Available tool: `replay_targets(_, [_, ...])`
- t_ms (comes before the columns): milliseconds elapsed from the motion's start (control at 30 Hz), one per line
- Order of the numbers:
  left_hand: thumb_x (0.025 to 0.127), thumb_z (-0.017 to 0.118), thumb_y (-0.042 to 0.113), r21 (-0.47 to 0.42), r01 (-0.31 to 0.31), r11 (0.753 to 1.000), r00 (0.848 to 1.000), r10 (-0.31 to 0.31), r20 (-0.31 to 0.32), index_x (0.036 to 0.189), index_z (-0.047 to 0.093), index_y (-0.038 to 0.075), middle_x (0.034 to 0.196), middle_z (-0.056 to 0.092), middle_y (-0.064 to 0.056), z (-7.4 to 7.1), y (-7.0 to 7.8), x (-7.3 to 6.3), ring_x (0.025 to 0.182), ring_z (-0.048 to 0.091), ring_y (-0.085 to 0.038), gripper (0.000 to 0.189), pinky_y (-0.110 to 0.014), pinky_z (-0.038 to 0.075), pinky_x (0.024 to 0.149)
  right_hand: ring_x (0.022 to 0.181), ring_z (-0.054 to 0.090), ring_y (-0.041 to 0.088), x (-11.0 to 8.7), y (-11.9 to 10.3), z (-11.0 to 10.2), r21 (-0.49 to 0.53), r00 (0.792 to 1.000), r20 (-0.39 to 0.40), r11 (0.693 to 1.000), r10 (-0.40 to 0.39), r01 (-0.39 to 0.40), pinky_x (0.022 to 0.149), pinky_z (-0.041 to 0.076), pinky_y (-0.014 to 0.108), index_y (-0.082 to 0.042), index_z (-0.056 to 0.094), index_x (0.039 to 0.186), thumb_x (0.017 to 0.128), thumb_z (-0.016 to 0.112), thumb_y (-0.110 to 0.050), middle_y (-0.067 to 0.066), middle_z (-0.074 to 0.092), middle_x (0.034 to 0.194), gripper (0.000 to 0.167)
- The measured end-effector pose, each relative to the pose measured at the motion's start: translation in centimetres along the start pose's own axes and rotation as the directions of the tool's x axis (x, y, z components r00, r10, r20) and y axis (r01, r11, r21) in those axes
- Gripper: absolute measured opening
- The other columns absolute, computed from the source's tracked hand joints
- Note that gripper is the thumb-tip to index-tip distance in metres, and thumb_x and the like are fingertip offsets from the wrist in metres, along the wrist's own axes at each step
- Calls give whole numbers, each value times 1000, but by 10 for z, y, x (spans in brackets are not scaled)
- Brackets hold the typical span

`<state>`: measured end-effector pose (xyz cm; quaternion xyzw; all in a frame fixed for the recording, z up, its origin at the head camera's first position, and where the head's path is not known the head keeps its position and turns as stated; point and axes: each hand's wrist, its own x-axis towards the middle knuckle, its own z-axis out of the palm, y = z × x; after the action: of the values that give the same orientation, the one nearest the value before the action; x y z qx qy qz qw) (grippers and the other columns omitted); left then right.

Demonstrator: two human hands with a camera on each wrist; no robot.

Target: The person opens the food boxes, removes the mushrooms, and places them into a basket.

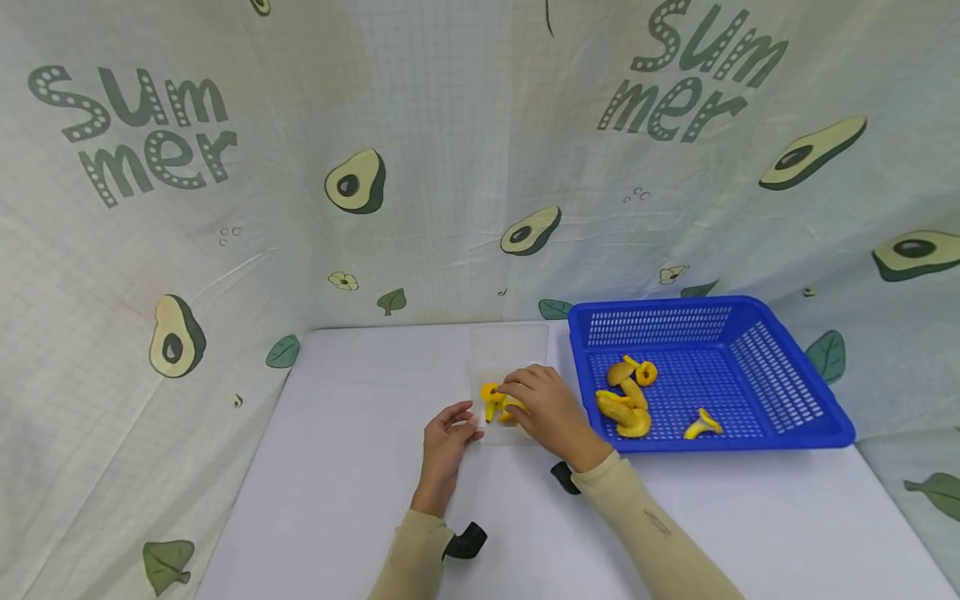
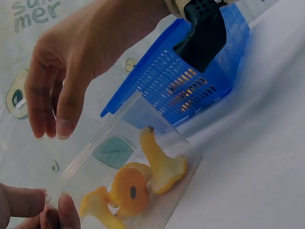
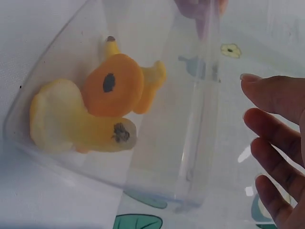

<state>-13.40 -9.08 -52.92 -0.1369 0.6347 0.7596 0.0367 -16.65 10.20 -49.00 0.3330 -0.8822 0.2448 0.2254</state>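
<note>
Fingers: right hand (image 1: 551, 412) loosely parted, empty; left hand (image 1: 444, 452) pinching box (image 3: 159, 162) rim. Mushrooms (image 2: 127, 181) likely light, slightly slick; grip by stems.

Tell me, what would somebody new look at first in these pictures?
Probably the bright blue basket on the right of the white table, with yellow mushrooms inside. In the middle, the left hand is at the edge of a clear box of more mushrooms, the right hand above. Behind hangs cloth with avocados.
</note>
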Motion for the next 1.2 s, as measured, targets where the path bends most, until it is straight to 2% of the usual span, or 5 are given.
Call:
replay_targets(533, [98, 64, -9, -19, -29, 999, 1000, 29, 7, 135, 57, -18, 105, 56, -10, -1, 1, -1, 78, 63, -11, 38, -21, 63, 74, 103, 64, 24, 17, 0, 20, -122, 997, 39, 990, -62, 66, 101, 55, 43, -11, 81, 104, 78, 95, -7, 3, 74, 106, 30])
replay_targets(967, [98, 63, -10, -18, -27, 999, 1000, 27, 0, 135, 58, -17, 106, 56, -11, 0, -1, -1, 79, 61, -11, 38, -20, 62, 73, 99, 65, 21, 21, 4, 33, -207, 992, 124, 977, -19, 44, 102, 55, 40, -14, 84, 99, 79, 94, -11, 0, 76, 101, 23])
replay_targets(1200, [99, 63, -10, -21, -25, 999, 1000, 25, -13, 133, 60, -16, 104, 56, -9, 1, -2, -1, 80, 62, -13, 35, -21, 63, 73, 95, 63, 20, 24, 6, 38, -227, 987, 158, 973, -11, 47, 97, 55, 38, -15, 84, 97, 80, 93, -9, -2, 76, 98, 20])
